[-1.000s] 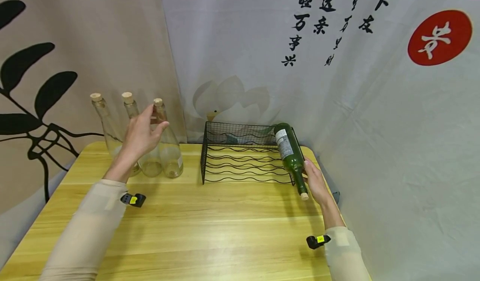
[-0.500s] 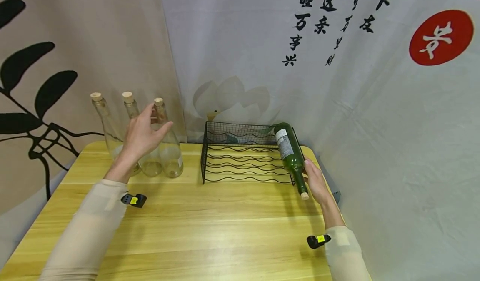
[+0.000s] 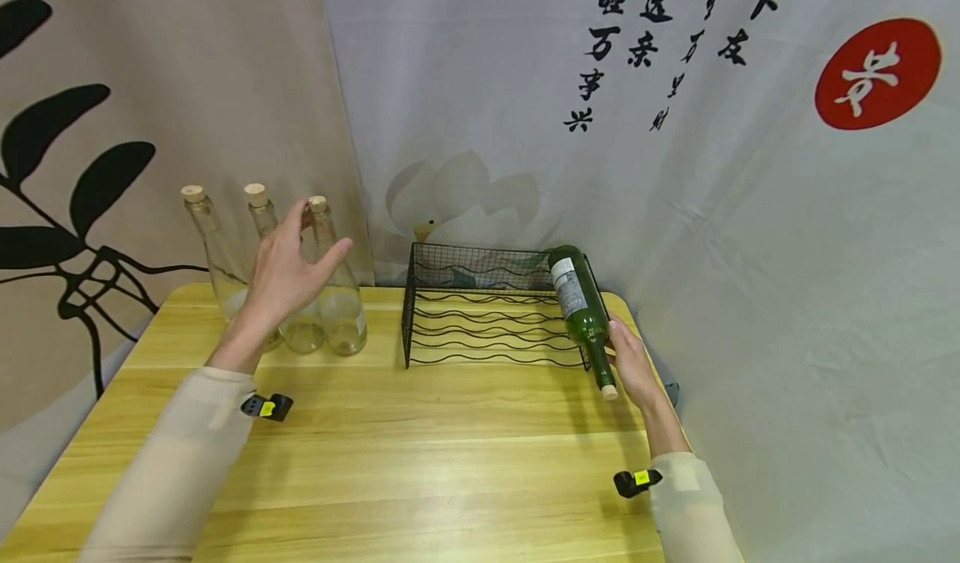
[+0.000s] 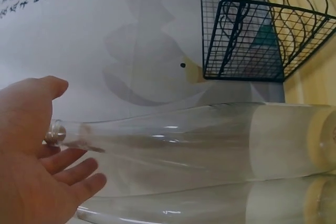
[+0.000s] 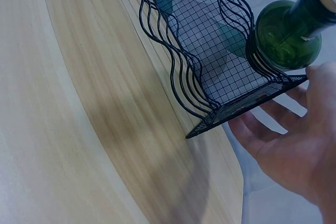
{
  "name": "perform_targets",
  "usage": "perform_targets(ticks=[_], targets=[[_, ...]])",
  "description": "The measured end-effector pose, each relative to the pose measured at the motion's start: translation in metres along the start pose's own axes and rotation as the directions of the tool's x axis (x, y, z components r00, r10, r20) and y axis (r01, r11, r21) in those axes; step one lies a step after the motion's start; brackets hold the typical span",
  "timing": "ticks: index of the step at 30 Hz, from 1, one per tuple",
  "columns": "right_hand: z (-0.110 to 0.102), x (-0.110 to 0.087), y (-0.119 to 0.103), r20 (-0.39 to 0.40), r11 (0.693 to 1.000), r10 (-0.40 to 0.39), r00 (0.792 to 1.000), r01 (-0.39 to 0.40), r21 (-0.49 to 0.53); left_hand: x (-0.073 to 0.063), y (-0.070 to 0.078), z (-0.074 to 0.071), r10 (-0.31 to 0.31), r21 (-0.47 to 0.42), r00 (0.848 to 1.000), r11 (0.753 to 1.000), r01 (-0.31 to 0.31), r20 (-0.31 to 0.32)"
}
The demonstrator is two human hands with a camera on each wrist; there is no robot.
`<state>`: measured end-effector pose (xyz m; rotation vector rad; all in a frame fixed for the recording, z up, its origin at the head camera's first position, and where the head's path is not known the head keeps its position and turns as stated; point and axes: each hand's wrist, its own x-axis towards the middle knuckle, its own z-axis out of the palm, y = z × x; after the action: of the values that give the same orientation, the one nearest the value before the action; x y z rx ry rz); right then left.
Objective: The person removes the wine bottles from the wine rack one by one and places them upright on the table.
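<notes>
Three clear glass bottles with corks stand upright at the left. My left hand (image 3: 288, 275) is at the neck of the rightmost clear bottle (image 3: 343, 309), fingers reaching behind it. In the left wrist view the thumb stands apart from that neck, and the fingers are loosely extended. A green wine bottle (image 3: 587, 317) lies on the upper tier of the black wire rack (image 3: 407, 321), its corked neck toward the front. My right hand (image 3: 633, 367) is beside it; in the right wrist view its extended fingers (image 5: 252, 132) touch the outside of the rack's side panel (image 5: 241, 109).
The other two clear bottles, the left one (image 3: 213, 242) and the middle one (image 3: 303, 334), stand close to the left forearm. A wooden table (image 3: 435, 463) bears everything, with a printed cloth (image 3: 480, 71) hanging right behind the rack.
My left thumb has spread to the right, away from the clear bottle's neck. The right hand, green bottle and rack look unmoved.
</notes>
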<state>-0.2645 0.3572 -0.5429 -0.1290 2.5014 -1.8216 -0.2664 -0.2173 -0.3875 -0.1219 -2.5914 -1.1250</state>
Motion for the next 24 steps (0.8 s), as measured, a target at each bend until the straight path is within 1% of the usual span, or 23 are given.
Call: perform_targets(ticks=[4, 7, 9, 14, 17, 19, 21, 23, 24], targets=[[0.0, -0.001, 0.0, -0.001, 1.0, -0.003, 1.0, 0.003, 0.001, -0.002, 0.002, 0.0, 0.034, -0.034, 0.998, 0.999, -0.036, -0.06], [0.0, -0.001, 0.0, 0.002, 1.0, -0.005, 1.0, 0.005, -0.001, -0.004, 0.005, -0.001, 0.068, -0.049, 0.992, 0.996, -0.074, -0.105], [0.0, -0.001, -0.001, 0.002, 1.0, -0.004, 1.0, 0.004, -0.002, -0.006, 0.007, -0.001, 0.092, -0.05, 0.988, 0.994, -0.099, -0.123], [0.001, -0.001, 0.0, -0.002, 1.0, 0.002, 1.0, -0.002, -0.007, -0.011, 0.014, -0.002, 0.137, -0.02, 0.985, 0.99, -0.14, -0.11], [0.001, -0.001, 0.0, -0.007, 1.0, 0.005, 1.0, -0.005, -0.007, -0.013, 0.019, -0.003, 0.165, -0.003, 0.98, 0.986, -0.166, -0.112], [0.002, -0.001, -0.001, -0.009, 1.0, 0.004, 1.0, -0.005, -0.004, -0.015, 0.021, -0.002, 0.198, 0.004, 0.971, 0.98, -0.2, -0.134], [0.002, -0.002, -0.002, -0.006, 1.0, 0.0, 1.0, 0.0, 0.0, -0.015, 0.023, -0.001, 0.24, 0.013, 0.957, 0.97, -0.241, -0.16], [0.002, -0.002, -0.003, -0.005, 1.0, -0.003, 1.0, 0.003, 0.005, -0.016, 0.026, 0.0, 0.289, 0.024, 0.939, 0.957, -0.29, -0.186], [0.002, -0.002, -0.003, -0.006, 1.0, -0.002, 1.0, 0.002, 0.006, -0.016, 0.028, 0.0, 0.317, 0.032, 0.927, 0.948, -0.317, -0.199]])
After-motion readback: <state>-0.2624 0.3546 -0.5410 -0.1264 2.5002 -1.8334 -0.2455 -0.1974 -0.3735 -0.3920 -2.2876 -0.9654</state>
